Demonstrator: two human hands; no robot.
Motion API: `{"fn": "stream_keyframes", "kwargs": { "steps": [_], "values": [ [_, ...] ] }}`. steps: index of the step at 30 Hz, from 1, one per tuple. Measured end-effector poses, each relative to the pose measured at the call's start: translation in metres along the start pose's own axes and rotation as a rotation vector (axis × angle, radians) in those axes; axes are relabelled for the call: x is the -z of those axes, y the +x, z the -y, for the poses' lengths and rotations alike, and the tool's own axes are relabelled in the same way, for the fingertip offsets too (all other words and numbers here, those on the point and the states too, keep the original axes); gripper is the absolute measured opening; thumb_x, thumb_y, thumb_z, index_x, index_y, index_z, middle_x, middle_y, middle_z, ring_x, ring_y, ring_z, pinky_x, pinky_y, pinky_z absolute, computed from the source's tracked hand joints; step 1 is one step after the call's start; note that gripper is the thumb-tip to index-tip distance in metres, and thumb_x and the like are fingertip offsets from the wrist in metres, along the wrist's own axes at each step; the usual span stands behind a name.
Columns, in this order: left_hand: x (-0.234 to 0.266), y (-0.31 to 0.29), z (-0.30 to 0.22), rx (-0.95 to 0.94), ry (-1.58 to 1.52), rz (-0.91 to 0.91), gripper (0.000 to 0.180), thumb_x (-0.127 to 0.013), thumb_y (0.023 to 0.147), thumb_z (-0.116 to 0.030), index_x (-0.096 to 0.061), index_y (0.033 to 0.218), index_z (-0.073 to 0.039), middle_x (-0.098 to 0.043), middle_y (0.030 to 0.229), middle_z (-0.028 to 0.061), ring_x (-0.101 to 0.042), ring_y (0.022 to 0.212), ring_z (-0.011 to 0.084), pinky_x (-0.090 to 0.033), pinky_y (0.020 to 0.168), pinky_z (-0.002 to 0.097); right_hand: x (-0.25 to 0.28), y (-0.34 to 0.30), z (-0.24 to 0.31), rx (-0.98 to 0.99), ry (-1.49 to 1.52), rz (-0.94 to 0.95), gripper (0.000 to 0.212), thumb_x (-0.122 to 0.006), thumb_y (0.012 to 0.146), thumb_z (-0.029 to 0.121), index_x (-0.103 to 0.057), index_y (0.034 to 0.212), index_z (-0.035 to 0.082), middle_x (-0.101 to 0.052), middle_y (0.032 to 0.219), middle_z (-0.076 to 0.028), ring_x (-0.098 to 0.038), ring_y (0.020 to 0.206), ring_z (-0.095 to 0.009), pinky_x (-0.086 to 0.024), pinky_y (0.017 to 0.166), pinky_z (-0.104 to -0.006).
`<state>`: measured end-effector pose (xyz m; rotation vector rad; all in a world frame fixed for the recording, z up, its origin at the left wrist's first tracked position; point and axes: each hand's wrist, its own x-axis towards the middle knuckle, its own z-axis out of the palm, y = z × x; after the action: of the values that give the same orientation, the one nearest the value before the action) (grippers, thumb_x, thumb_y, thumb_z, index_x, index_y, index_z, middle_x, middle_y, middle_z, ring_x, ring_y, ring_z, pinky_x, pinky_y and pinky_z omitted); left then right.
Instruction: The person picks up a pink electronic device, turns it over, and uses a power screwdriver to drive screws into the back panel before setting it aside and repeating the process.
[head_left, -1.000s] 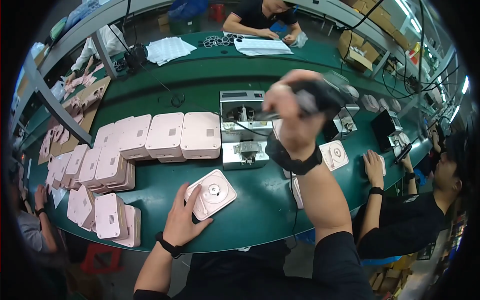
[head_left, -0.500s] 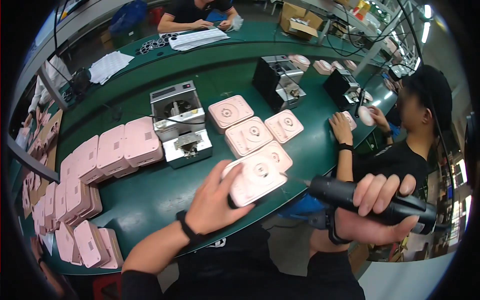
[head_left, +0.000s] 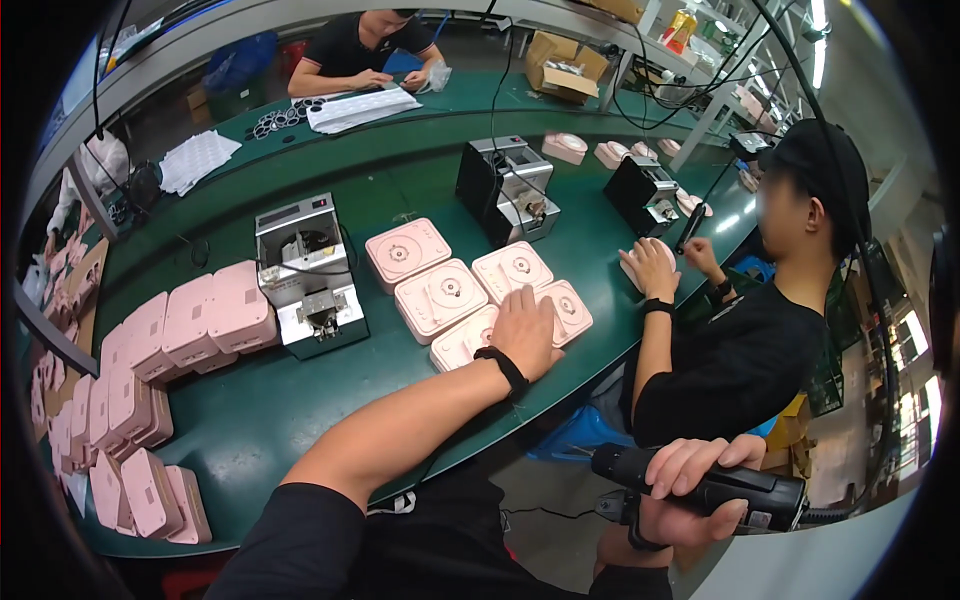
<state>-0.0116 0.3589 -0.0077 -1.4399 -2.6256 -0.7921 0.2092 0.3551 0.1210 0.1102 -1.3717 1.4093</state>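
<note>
My left hand [head_left: 527, 335] is stretched out over a group of square pink casings with round dial-like centres. Its fingers lie extended at the left side of one casing [head_left: 570, 312], the thumb at that casing's near edge. Another casing [head_left: 463, 340] is partly hidden by my hand and wrist. Beyond sit more casings, among them one at the far left [head_left: 407, 252], one in the middle [head_left: 440, 298] and one behind my fingers [head_left: 512, 266]. My right hand [head_left: 697, 475] is closed around a black electric screwdriver [head_left: 622, 465], held off the table's edge at lower right, bit pointing left.
A metal-and-black bench machine [head_left: 312, 275] stands left of the casings; another [head_left: 507, 190] is behind them. Stacked pink casings [head_left: 165, 330] line the left side of the green table [head_left: 260, 430]. At right a co-worker [head_left: 740, 330] handles a pink part. Another person [head_left: 365, 50] sits across.
My left hand has moved right and set the pink casing it held down beside the others. The screwdriver has moved down, away from the casing. The whole view has shifted.
</note>
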Motion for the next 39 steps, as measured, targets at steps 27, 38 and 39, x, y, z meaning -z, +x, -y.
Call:
{"fn": "stream_keyframes", "kwargs": {
  "steps": [27, 38, 39],
  "values": [
    [0.231, -0.469, 0.125, 1.110, 0.737, -0.690, 0.068, -0.089, 0.061, -0.026, -0.066, 0.122, -0.008, -0.049, 0.134, 0.0271, -0.051, 0.122, 0.0435, -0.044, 0.101, 0.0484, -0.141, -0.052, -0.161, -0.530, 0.391, 0.577, 0.058, -0.082, 0.080, 0.038, -0.046, 0.110, 0.004, -0.052, 0.080, -0.006, -0.054, 0.071, -0.017, -0.048, 0.068, -0.0309],
    [0.180, -0.327, 0.127, 0.211, -0.089, -0.269, 0.065, -0.087, 0.058, -0.017, -0.068, 0.120, -0.014, -0.048, 0.136, 0.0218, -0.051, 0.124, 0.0411, -0.046, 0.102, 0.0447, -0.162, -0.040, -0.180, -0.673, 0.223, 0.560, 0.023, -0.062, 0.094, 0.021, -0.047, 0.104, 0.007, -0.051, 0.071, -0.005, -0.048, 0.057, -0.017, -0.045, 0.059, -0.0343],
    [0.169, -0.312, 0.134, 0.187, -0.107, -0.270, 0.065, -0.087, 0.058, -0.017, -0.068, 0.120, -0.014, -0.048, 0.136, 0.0218, -0.051, 0.124, 0.0411, -0.046, 0.102, 0.0447, -0.163, -0.030, -0.180, -0.659, 0.197, 0.549, 0.023, -0.062, 0.094, 0.021, -0.047, 0.104, 0.007, -0.051, 0.071, -0.005, -0.048, 0.057, -0.017, -0.045, 0.059, -0.0343]
  ]
}}
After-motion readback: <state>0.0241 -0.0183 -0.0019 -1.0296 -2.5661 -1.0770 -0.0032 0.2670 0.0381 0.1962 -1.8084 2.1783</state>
